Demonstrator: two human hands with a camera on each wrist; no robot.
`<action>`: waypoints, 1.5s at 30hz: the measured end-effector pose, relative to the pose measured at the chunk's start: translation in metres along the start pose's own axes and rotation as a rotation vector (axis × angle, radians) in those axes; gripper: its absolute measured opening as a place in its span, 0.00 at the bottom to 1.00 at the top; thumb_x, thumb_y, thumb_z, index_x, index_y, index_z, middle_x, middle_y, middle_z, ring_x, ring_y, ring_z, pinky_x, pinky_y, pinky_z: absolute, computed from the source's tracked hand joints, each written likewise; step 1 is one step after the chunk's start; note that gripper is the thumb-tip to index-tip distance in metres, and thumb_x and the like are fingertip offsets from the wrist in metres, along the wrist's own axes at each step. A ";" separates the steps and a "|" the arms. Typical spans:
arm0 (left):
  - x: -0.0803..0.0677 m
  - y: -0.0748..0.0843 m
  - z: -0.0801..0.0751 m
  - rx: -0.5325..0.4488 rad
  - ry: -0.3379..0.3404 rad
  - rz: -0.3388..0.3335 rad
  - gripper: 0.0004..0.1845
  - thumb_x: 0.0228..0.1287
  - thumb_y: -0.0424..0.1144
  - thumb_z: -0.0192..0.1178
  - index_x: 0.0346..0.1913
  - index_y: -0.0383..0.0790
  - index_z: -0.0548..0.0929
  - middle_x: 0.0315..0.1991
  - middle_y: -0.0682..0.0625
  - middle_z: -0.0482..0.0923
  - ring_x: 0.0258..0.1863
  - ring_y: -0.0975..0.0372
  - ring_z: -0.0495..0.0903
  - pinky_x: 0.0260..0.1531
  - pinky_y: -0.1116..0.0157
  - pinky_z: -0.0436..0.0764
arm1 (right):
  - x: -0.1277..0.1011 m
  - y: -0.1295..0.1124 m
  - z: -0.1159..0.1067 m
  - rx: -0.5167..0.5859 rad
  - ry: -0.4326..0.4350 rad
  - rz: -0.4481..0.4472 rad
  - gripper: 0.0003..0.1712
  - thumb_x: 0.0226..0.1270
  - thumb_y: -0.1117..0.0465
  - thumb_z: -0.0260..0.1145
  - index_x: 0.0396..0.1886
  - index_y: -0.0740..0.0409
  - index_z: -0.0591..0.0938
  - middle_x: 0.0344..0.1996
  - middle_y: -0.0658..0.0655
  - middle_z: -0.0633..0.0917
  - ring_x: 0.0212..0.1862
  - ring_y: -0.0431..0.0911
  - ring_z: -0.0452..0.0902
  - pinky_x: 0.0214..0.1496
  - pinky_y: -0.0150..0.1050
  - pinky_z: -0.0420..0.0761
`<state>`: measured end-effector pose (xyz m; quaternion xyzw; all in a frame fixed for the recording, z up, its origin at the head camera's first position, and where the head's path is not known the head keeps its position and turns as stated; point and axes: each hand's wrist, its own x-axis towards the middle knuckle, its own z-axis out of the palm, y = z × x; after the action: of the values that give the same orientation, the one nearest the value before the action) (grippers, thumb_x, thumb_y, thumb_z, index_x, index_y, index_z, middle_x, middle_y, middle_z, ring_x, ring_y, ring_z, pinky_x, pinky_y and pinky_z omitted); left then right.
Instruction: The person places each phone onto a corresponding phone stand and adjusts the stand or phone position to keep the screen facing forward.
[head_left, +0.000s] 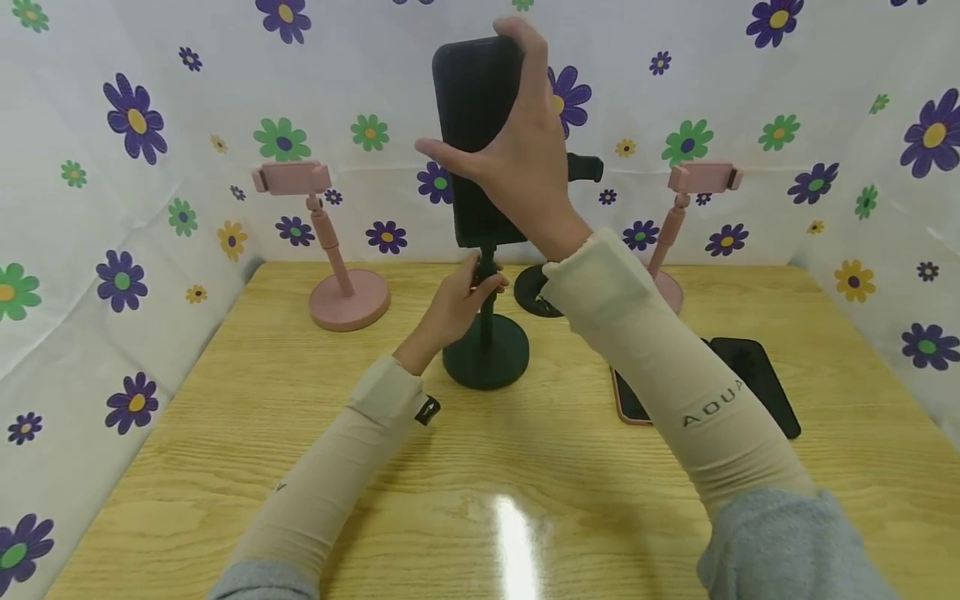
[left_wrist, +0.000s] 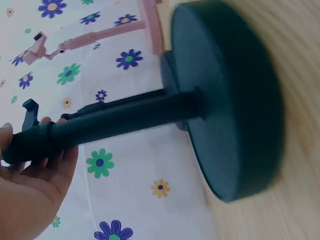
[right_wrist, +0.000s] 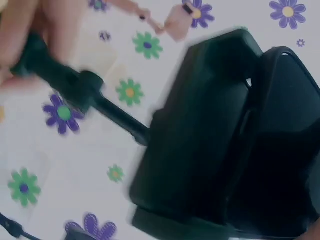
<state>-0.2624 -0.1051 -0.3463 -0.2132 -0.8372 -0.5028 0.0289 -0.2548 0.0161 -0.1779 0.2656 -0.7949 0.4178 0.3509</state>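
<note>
A dark green phone stand (head_left: 486, 360) stands on the table in front of me. My left hand (head_left: 456, 302) grips its upright pole, fingers wrapped round it below the holder. In the left wrist view the pole (left_wrist: 120, 120) runs from that hand to the thick round base. My right hand (head_left: 528, 137) holds a black phone (head_left: 476, 100) upright at the top of the stand, thumb across its face and fingers over its upper right edge. The right wrist view has the phone (right_wrist: 280, 150) right beside the stand's clamp holder (right_wrist: 195, 125), slightly blurred.
One pink phone stand (head_left: 348, 300) stands at the back left, another pink stand (head_left: 705, 177) at the back right. Behind the green stand is a black stand (head_left: 534, 292). Phones (head_left: 765, 379) lie on the wooden table (head_left: 420, 517), partly under my right sleeve. Flowered cloth (head_left: 637, 92) hangs behind.
</note>
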 end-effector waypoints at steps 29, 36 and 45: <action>0.009 -0.001 0.000 -0.111 -0.105 0.056 0.10 0.75 0.36 0.40 0.48 0.29 0.62 0.35 0.39 0.71 0.43 0.47 0.78 0.54 0.53 0.75 | 0.003 0.011 -0.011 0.230 -0.130 -0.005 0.55 0.47 0.57 0.76 0.66 0.63 0.50 0.68 0.57 0.58 0.70 0.36 0.53 0.72 0.25 0.47; 0.006 -0.002 -0.003 -0.242 -0.097 0.059 0.25 0.74 0.52 0.38 0.49 0.29 0.64 0.38 0.43 0.72 0.44 0.51 0.76 0.52 0.57 0.74 | 0.003 0.020 -0.014 0.244 -0.131 -0.084 0.49 0.54 0.57 0.71 0.65 0.67 0.50 0.67 0.61 0.57 0.71 0.38 0.52 0.73 0.26 0.45; 0.014 0.015 -0.003 -0.362 0.019 0.153 0.17 0.76 0.45 0.36 0.43 0.35 0.69 0.32 0.50 0.71 0.37 0.63 0.74 0.50 0.65 0.74 | 0.007 0.025 -0.020 0.442 -0.209 -0.037 0.41 0.61 0.68 0.64 0.65 0.65 0.49 0.64 0.61 0.58 0.65 0.43 0.60 0.69 0.31 0.62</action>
<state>-0.2698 -0.0972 -0.3286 -0.2732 -0.7141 -0.6435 0.0363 -0.2704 0.0449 -0.1767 0.3920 -0.7112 0.5454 0.2077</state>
